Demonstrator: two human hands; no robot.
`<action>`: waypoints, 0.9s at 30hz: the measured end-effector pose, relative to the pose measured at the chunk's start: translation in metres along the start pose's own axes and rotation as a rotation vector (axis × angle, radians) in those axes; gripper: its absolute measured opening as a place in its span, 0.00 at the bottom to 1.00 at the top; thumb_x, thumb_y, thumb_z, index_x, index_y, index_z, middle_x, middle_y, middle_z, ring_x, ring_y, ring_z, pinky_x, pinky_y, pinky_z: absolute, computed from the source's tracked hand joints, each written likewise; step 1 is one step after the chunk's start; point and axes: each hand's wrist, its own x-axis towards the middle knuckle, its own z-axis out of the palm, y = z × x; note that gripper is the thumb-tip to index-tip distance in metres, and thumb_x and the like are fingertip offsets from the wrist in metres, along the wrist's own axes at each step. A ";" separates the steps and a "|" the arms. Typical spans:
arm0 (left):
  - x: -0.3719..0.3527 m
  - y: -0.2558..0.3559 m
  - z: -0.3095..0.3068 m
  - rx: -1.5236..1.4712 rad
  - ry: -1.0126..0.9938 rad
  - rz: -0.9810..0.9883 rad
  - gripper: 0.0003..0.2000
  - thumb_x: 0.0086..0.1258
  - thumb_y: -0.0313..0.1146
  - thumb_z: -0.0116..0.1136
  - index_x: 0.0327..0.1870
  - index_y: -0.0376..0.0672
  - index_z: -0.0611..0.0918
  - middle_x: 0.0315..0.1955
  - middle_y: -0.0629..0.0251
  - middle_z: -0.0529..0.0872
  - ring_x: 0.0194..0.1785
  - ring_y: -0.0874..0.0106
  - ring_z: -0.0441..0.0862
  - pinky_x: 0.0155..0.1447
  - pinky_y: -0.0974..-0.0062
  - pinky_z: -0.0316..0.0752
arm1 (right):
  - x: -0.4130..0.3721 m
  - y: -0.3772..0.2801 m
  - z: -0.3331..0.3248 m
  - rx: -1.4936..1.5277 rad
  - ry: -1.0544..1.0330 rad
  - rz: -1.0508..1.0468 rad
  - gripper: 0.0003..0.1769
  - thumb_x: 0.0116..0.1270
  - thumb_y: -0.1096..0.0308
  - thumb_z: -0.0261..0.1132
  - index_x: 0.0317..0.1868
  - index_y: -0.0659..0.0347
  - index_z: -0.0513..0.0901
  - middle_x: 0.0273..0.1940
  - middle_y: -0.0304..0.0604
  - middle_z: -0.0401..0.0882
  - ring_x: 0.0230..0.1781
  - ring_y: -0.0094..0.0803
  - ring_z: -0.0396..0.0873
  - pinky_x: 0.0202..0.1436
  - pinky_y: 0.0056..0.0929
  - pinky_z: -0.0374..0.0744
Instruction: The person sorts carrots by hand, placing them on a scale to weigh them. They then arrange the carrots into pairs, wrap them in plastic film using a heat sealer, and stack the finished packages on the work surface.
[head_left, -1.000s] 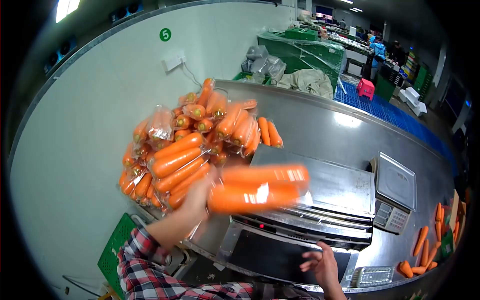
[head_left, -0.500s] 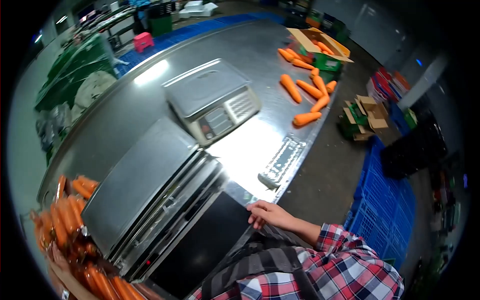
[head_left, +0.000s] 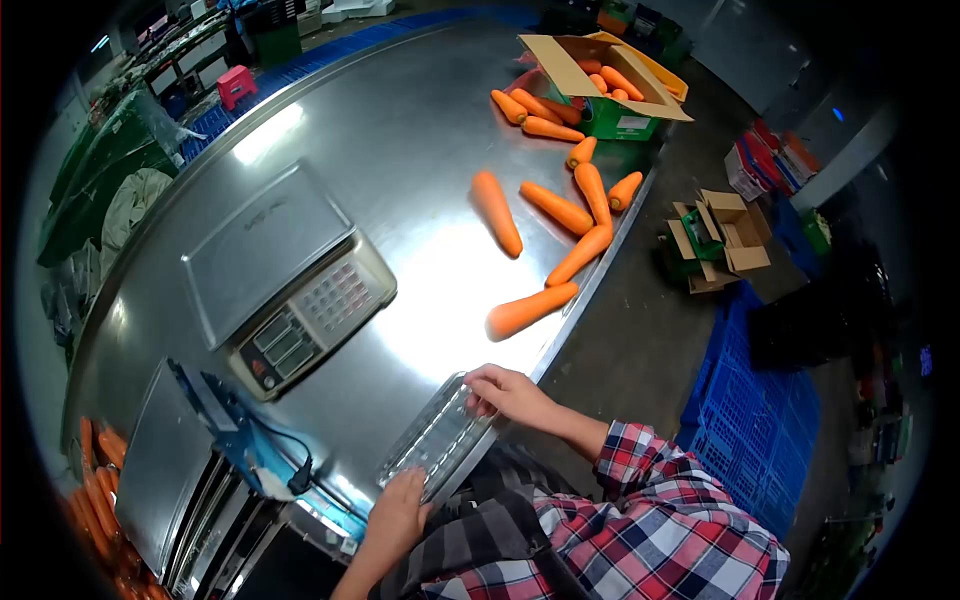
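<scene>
A clear plastic tray (head_left: 430, 432) lies at the near edge of the steel table, with a hand at each end. My left hand (head_left: 402, 508) has its fingers closed at the tray's near-left end. At the opposite end, my right hand (head_left: 512, 396) curls its fingers over the rim. No carrot is inside the tray. Beyond it, several loose carrots rest on the metal, the closest being one carrot (head_left: 532, 311) by the table's edge. A weighing scale (head_left: 290, 290) with a bare platform stands to the left.
At lower left is a wrapping machine (head_left: 165, 480) with a cord, and packed carrots (head_left: 95, 510) beside it. An open carton (head_left: 625, 118) of carrots sits at the table's far right. Blue plastic pallets (head_left: 750, 420) and opened boxes (head_left: 725, 235) occupy the floor on the right.
My view has swung right. My left hand has come from the packed carrots to the tray, and my right hand has moved from the machine's edge onto the tray.
</scene>
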 end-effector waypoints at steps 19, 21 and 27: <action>0.034 0.029 -0.013 0.373 0.692 -0.138 0.13 0.46 0.24 0.60 0.36 0.43 0.80 0.29 0.60 0.77 0.34 0.59 0.75 0.38 0.62 0.69 | 0.228 -0.053 -0.169 -0.615 0.433 -0.086 0.37 0.57 0.60 0.64 0.64 0.68 0.63 0.40 0.54 0.79 0.39 0.42 0.80 0.43 0.36 0.77; 0.065 0.009 -0.019 0.303 0.673 -0.129 0.15 0.48 0.22 0.58 0.39 0.44 0.81 0.33 0.60 0.78 0.37 0.60 0.76 0.41 0.61 0.70 | 0.218 -0.075 -0.153 -0.296 0.368 -0.085 0.36 0.58 0.61 0.63 0.65 0.66 0.63 0.41 0.51 0.79 0.38 0.37 0.80 0.43 0.33 0.77; 0.112 -0.059 0.013 0.175 0.375 -0.150 0.16 0.55 0.25 0.58 0.46 0.50 0.83 0.45 0.63 0.79 0.51 0.61 0.74 0.57 0.60 0.67 | 0.245 -0.124 -0.050 -0.665 0.084 -0.834 0.34 0.61 0.62 0.62 0.67 0.60 0.63 0.50 0.50 0.75 0.51 0.38 0.73 0.55 0.33 0.71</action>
